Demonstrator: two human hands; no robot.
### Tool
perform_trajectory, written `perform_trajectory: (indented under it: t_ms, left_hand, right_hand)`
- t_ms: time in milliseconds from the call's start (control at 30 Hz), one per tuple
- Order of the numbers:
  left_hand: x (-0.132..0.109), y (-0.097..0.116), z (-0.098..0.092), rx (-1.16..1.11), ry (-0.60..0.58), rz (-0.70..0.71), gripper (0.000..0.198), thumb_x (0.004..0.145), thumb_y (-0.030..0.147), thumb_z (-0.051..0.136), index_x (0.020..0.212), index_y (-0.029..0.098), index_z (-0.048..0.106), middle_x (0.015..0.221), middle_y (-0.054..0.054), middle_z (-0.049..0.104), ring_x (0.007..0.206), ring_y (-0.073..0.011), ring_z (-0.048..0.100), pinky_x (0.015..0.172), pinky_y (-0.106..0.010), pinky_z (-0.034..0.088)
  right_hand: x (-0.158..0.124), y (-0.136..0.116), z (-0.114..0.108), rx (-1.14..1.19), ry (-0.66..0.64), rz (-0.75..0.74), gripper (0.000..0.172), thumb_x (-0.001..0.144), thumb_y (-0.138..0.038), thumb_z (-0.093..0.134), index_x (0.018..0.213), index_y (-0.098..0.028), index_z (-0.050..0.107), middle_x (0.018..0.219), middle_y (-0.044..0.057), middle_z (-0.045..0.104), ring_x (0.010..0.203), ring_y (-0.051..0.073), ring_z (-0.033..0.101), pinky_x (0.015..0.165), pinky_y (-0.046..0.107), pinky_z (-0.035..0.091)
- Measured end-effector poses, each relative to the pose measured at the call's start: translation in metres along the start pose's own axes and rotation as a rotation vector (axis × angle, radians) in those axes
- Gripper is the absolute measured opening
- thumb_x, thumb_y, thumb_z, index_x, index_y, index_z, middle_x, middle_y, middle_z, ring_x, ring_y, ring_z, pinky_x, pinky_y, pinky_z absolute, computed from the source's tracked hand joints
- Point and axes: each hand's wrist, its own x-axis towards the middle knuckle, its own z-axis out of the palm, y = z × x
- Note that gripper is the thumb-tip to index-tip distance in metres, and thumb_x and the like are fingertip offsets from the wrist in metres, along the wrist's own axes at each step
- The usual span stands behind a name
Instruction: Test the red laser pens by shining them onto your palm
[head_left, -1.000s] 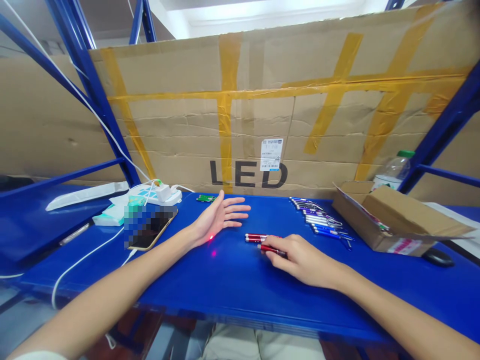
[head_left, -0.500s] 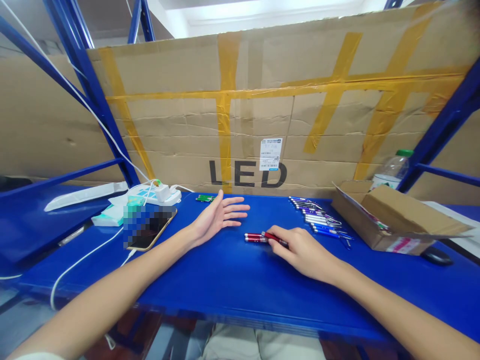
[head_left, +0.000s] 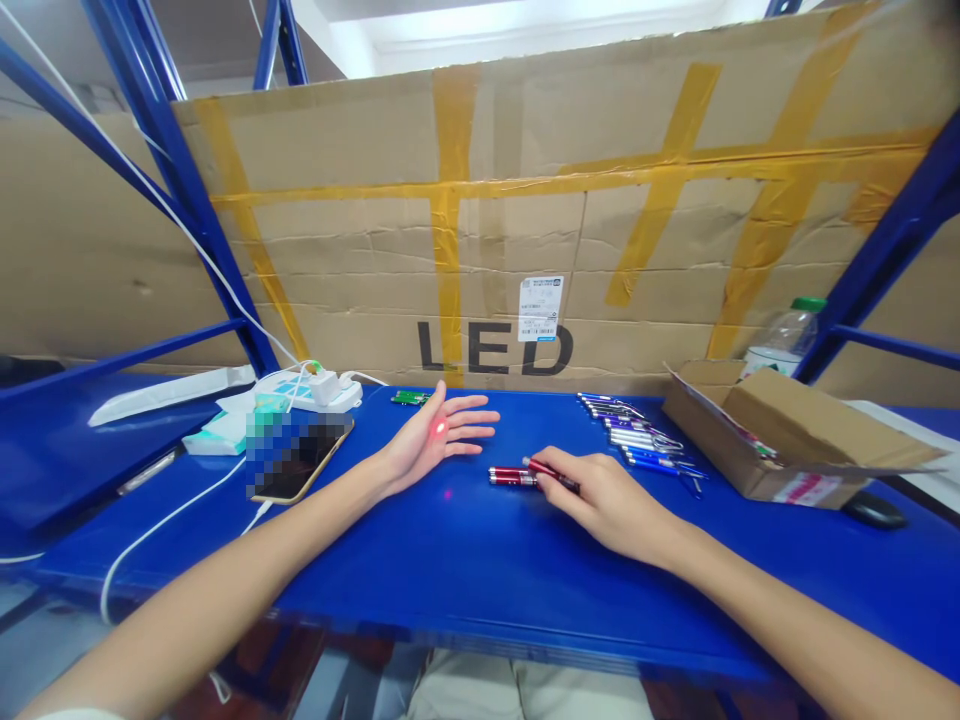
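Observation:
My right hand (head_left: 592, 495) is closed around a red laser pointer (head_left: 551, 474), its front end aimed left. Beneath and beside that tip, red metal pens of the same look (head_left: 512, 477) lie on the blue table (head_left: 465, 560), partly hidden by my fingers. My left hand (head_left: 439, 435) is held up on edge, palm facing right, fingers spread and holding nothing. A bright red light spot glows on its palm, and a fainter one shows on the table just below. Behind my left hand lie small green pens (head_left: 410, 398).
Several blue, purple and silver pens (head_left: 637, 440) lie in a row at right, beside an open cardboard box (head_left: 780, 440). A plastic bottle (head_left: 787, 335) and a black mouse (head_left: 874, 511) are near it. Left are a phone (head_left: 307, 465) and a power strip (head_left: 330, 392).
A red light spot has appeared on my left palm, with a faint one on the table. Both hands have stayed nearly in place.

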Motion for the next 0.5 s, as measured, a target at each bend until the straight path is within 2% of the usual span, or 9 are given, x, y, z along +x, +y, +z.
perform_trajectory:
  t_ms: [67, 133, 200, 267, 333, 400, 500]
  left_hand:
    - [0.001, 0.0, -0.001, 0.003, 0.003, 0.0, 0.074, 0.109, 0.07, 0.033, 0.146, 0.014, 0.064, 0.151, -0.023, 0.065, 0.131, -0.0344, 0.066, 0.098, -0.041, 0.055]
    - [0.001, 0.0, -0.002, 0.0, -0.006, 0.002, 0.075, 0.108, 0.072, 0.035, 0.146, 0.015, 0.064, 0.151, -0.023, 0.065, 0.132, -0.035, 0.066, 0.098, -0.041, 0.055]
    - [0.001, 0.0, -0.002, -0.004, -0.012, 0.007, 0.074, 0.108, 0.072, 0.036, 0.146, 0.015, 0.065, 0.151, -0.023, 0.064, 0.132, -0.0347, 0.066, 0.099, -0.041, 0.055]
    - [0.0, 0.0, -0.002, 0.0, -0.015, 0.01, 0.073, 0.109, 0.071, 0.035, 0.146, 0.015, 0.065, 0.151, -0.022, 0.065, 0.131, -0.0341, 0.066, 0.099, -0.041, 0.055]
    - [-0.001, 0.0, -0.001, 0.007, -0.017, 0.008, 0.072, 0.11, 0.07, 0.033, 0.145, 0.016, 0.065, 0.151, -0.021, 0.065, 0.131, -0.0335, 0.066, 0.099, -0.041, 0.055]
    - [-0.001, -0.001, 0.0, 0.008, -0.016, 0.006, 0.072, 0.11, 0.07, 0.032, 0.144, 0.016, 0.065, 0.151, -0.021, 0.065, 0.131, -0.0334, 0.066, 0.099, -0.04, 0.055]
    - [0.0, -0.001, -0.001, 0.001, -0.007, 0.006, 0.073, 0.109, 0.07, 0.034, 0.145, 0.015, 0.065, 0.152, -0.022, 0.065, 0.131, -0.0338, 0.066, 0.097, -0.04, 0.056]
  right_hand:
    - [-0.001, -0.003, 0.0, 0.007, -0.099, -0.079, 0.03, 0.113, -0.04, 0.041, 0.109, -0.024, 0.067, 0.079, 0.002, 0.071, 0.066, 0.019, 0.063, 0.065, 0.029, 0.036]
    - [-0.002, -0.004, 0.001, 0.011, -0.137, -0.109, 0.03, 0.113, -0.039, 0.041, 0.108, -0.024, 0.066, 0.083, 0.003, 0.073, 0.068, 0.019, 0.064, 0.067, 0.029, 0.037]
    - [-0.001, -0.002, 0.002, -0.003, -0.098, -0.056, 0.032, 0.114, -0.041, 0.039, 0.109, -0.024, 0.065, 0.079, 0.002, 0.072, 0.066, 0.019, 0.064, 0.065, 0.029, 0.037]
    - [0.0, 0.002, 0.002, -0.037, -0.005, 0.031, 0.033, 0.113, -0.044, 0.037, 0.111, -0.024, 0.063, 0.075, 0.002, 0.071, 0.065, 0.021, 0.065, 0.064, 0.03, 0.036]
    - [0.001, 0.006, 0.001, -0.08, 0.076, 0.099, 0.032, 0.112, -0.044, 0.037, 0.112, -0.024, 0.062, 0.079, 0.003, 0.073, 0.066, 0.022, 0.067, 0.064, 0.03, 0.035]
    - [0.001, 0.006, 0.0, -0.117, 0.076, 0.115, 0.031, 0.112, -0.042, 0.038, 0.113, -0.024, 0.062, 0.081, 0.004, 0.075, 0.068, 0.023, 0.069, 0.064, 0.03, 0.035]
    - [0.0, 0.002, 0.0, -0.123, -0.044, 0.021, 0.028, 0.112, -0.039, 0.041, 0.11, -0.024, 0.065, 0.08, 0.004, 0.074, 0.068, 0.021, 0.067, 0.065, 0.029, 0.036]
